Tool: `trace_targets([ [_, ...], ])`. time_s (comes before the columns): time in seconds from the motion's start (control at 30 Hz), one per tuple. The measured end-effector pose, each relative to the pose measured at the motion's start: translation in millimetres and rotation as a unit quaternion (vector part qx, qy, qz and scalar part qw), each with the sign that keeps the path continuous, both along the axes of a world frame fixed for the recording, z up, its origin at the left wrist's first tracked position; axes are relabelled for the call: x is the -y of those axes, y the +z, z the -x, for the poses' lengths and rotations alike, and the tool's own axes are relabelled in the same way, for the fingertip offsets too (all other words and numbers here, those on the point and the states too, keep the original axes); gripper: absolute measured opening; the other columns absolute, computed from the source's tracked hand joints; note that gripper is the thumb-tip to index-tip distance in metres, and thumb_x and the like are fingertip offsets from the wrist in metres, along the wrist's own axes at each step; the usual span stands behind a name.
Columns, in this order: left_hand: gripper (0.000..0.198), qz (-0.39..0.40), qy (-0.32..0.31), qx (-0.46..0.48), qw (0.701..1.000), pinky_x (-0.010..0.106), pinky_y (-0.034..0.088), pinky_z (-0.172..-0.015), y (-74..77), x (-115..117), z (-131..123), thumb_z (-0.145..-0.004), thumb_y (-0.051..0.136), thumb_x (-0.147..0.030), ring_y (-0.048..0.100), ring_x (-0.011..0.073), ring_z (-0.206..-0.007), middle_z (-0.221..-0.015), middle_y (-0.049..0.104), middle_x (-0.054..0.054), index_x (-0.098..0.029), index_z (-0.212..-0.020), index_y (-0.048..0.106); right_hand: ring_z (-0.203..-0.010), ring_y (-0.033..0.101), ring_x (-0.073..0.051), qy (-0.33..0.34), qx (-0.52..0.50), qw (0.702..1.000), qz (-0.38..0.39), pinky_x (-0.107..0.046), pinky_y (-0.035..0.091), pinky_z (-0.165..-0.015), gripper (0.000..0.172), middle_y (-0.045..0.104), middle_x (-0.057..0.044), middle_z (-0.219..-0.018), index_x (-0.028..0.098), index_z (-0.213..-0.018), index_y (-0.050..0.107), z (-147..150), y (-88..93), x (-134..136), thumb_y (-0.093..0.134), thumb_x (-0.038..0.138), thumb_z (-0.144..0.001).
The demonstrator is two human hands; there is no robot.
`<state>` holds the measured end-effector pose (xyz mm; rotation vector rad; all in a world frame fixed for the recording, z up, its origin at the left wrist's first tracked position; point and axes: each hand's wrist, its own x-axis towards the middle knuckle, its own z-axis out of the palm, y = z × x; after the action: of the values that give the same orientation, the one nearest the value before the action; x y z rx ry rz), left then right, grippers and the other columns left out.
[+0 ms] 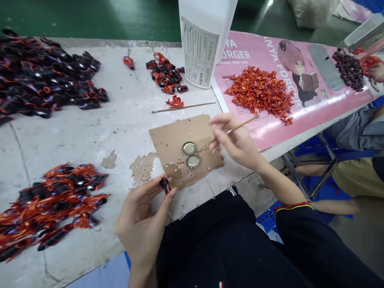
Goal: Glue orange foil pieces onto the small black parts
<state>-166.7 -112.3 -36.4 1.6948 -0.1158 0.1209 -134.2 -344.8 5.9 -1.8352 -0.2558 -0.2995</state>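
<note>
Between thumb and fingertips, my left hand (147, 220) pinches a small black piece with a red end (165, 185). My right hand (235, 140) holds a thin wooden stick (243, 124) with its fingers bent around it, above the right part of a brown cardboard sheet (168, 138). Two metal bottle caps (189, 148) (193, 161) lie on the cardboard between my hands, open side up, with wet-looking spots around them. A second thin stick (192, 106) lies on the table behind the cardboard, beside a loose orange-red piece (175, 102).
Black parts (45, 80) are heaped at the back left, black-and-orange pieces (60, 200) at the front left. A white bottle (199, 52) stands behind the cardboard. Orange parts (259, 90) lie on a pink poster (276, 132). Another person's hand (376, 73) shows at far right.
</note>
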Motion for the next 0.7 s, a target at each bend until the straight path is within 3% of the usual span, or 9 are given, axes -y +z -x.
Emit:
trace_targets([
  [0.43,0.045,0.019,-0.017,0.010,1.000,0.027,0.064,-0.092,3.5,-1.0,0.4,-0.077,0.078,-0.004,0.073,0.0138,-0.094,-0.106,0.068,0.000,-0.030,-0.113,0.071,-0.068,0.063,-0.004,-0.016,0.001,0.999,-0.041,-0.015,0.056,-0.060,0.017,0.055,0.004,-0.082,0.020,-0.111,0.049,6.4,-10.4,-4.2,0.045,0.034,-0.103],
  [0.53,0.048,0.029,-0.033,0.020,0.999,0.029,0.064,-0.093,4.1,-0.5,-0.8,-0.077,0.077,-0.001,0.072,0.0139,-0.096,-0.107,0.065,0.000,-0.032,-0.114,0.070,-0.066,0.064,-0.003,-0.056,0.021,0.997,-0.053,-0.014,0.055,-0.058,0.017,0.056,0.004,-0.081,0.020,-0.110,0.050,6.8,-11.6,-5.4,0.045,0.035,-0.103],
  [0.7,0.047,0.023,-0.047,0.090,0.995,0.025,0.065,-0.081,2.3,1.2,-3.7,-0.074,0.081,-0.004,0.071,0.0128,-0.088,-0.100,0.065,-0.001,-0.028,-0.112,0.070,-0.061,0.062,-0.004,-0.074,0.007,0.996,-0.046,-0.015,0.055,-0.057,0.012,0.057,0.005,-0.077,0.022,-0.107,0.054,10.8,-7.7,-6.2,0.050,0.032,-0.102],
])
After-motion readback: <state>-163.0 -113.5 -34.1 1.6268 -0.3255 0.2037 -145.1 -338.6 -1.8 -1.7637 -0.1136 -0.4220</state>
